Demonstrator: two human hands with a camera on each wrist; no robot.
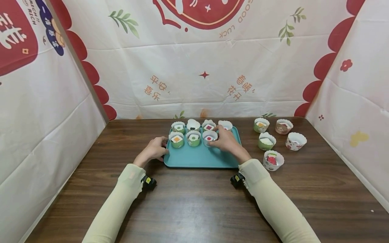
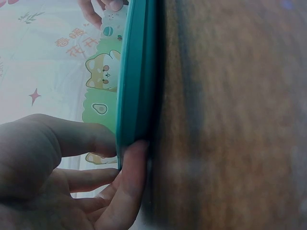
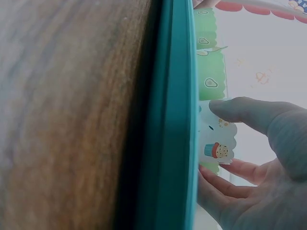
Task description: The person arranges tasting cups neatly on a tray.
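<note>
A person's left hand (image 1: 155,148) pinches the left edge of the tray (image 1: 197,162), its thumb at the rim and a finger against the outer side. The right hand (image 1: 226,140) is partly closed, thumb and fingers curled about a white cup (image 3: 211,136) at the right end of the front row (a cupcake is printed on its side). That cup is over the tray, beside two green cups (image 1: 193,143); whether its base touches the tray cannot be told, since the rim hides it in the right wrist view. Four more cups form the back row, along the tray's far edge. The tray lies on a dark wooden table (image 1: 194,209). Well to its right are five other cups, the nearest (image 1: 268,165) holding a red piece (image 1: 271,159). Behind hangs a printed cloth (image 1: 194,60).
</note>
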